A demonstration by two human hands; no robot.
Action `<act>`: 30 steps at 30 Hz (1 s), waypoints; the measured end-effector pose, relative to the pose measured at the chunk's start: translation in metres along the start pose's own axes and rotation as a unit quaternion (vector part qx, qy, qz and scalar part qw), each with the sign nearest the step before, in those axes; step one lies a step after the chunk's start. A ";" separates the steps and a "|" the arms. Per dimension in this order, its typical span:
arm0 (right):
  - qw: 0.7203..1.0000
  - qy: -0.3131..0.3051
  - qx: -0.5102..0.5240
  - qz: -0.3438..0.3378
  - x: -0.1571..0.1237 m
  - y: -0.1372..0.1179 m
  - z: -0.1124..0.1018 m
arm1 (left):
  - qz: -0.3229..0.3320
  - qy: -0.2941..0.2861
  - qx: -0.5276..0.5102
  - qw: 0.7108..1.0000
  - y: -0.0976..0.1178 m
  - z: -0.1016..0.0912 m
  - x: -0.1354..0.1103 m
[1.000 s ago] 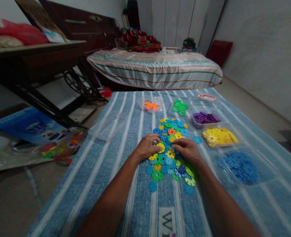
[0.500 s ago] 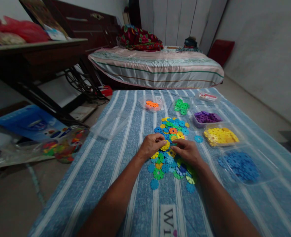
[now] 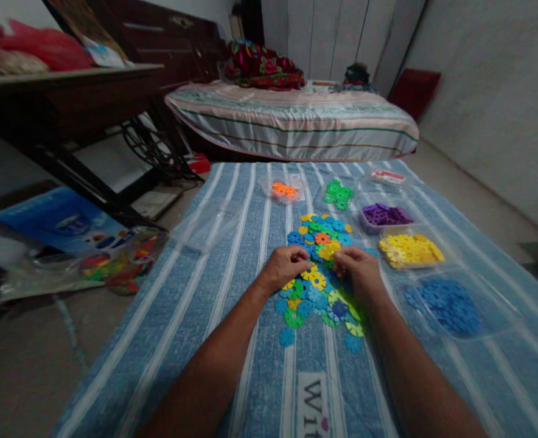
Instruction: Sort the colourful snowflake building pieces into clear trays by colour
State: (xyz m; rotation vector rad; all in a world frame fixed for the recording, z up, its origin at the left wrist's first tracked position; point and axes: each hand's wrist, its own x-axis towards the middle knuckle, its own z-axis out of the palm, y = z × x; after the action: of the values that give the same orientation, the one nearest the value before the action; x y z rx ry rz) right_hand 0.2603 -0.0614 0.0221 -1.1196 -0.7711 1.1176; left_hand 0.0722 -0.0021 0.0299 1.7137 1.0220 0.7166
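The person's right hand (image 3: 360,271) pinches a yellow notched disc (image 3: 329,250) in its fingers, just above a loose, many-coloured pile (image 3: 314,297) on the striped tabletop (image 3: 205,292). The left hand (image 3: 285,267) curls at the pile's left side. Over to the right, clear tubs carry purple pieces (image 3: 383,215), yellow pieces (image 3: 410,250) and blue pieces (image 3: 449,304); a bed (image 3: 291,125) stands behind.

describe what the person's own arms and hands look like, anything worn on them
The bare left forearm and bare right forearm show no sleeve up to where the picture cuts them off. The ungloved left hand and ungloved right hand have no watch or bracelet visible at the wrists. Whether a ring is worn is too blurred to tell.
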 end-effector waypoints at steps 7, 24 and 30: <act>0.978 0.064 0.197 0.002 0.005 -0.014 -0.014 | -0.003 0.021 -0.029 0.999 -0.003 -0.001 0.002; 0.760 -0.189 -0.617 -0.074 -0.017 -0.016 0.007 | -0.019 0.091 -0.088 0.992 -0.018 -0.001 0.007; 0.883 -0.165 -0.438 -0.023 -0.014 -0.009 0.001 | -0.023 0.084 -0.084 0.993 -0.017 -0.001 0.007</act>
State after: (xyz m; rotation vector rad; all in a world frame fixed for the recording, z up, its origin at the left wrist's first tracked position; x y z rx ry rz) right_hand 0.2580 -0.0745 0.0317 -1.6520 -1.6672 0.9298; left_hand 0.0697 0.0071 0.0145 1.4995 1.0795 0.9035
